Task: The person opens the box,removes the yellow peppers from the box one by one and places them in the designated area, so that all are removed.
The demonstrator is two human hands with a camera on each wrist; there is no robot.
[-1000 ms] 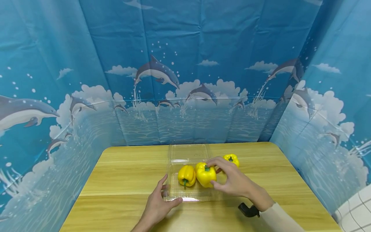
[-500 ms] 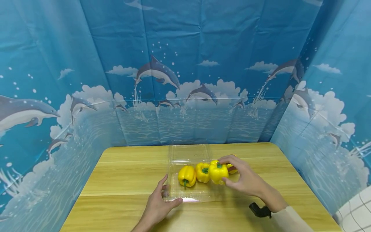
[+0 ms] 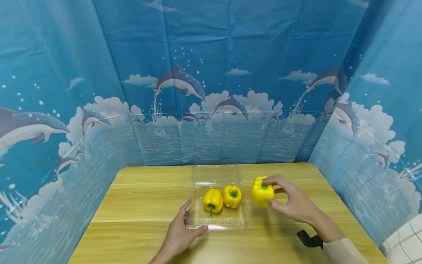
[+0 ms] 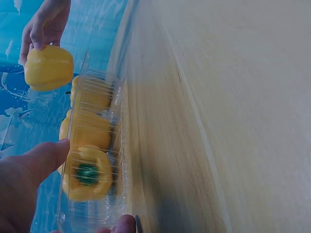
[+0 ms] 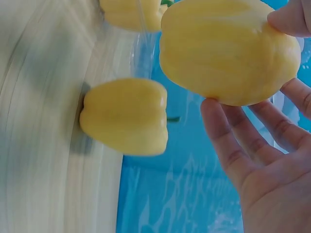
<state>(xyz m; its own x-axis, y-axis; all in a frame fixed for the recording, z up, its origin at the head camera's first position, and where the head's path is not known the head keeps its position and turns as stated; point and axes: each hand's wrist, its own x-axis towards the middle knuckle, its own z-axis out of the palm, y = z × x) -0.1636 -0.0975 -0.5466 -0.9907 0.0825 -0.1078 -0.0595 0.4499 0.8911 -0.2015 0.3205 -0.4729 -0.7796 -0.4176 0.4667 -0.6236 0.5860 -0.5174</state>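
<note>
In the head view, my right hand (image 3: 295,205) holds a yellow bell pepper (image 3: 262,194) in the air to the right of a clear plastic clamshell container (image 3: 215,222). Thumb and fingertips grip this pepper (image 5: 228,53) in the right wrist view. Two yellow bell peppers, one on the left (image 3: 212,200) and one on the right (image 3: 232,196), lie side by side in the container. My left hand (image 3: 179,229) holds the container's front left corner, its thumb (image 4: 46,158) at the rim in the left wrist view. Another yellow bell pepper (image 5: 125,116) stands on the table, mostly hidden behind the held one in the head view.
The container's lid (image 3: 215,173) lies folded open toward the back of the wooden table (image 3: 138,205). A blue dolphin-print curtain (image 3: 211,139) encloses the table's back and sides. A black object (image 3: 310,240) shows under the right wrist.
My right hand has moved right with its pepper, from over the container to beside it, uncovering the container's right pepper. The left hand stays in place at the corner.
</note>
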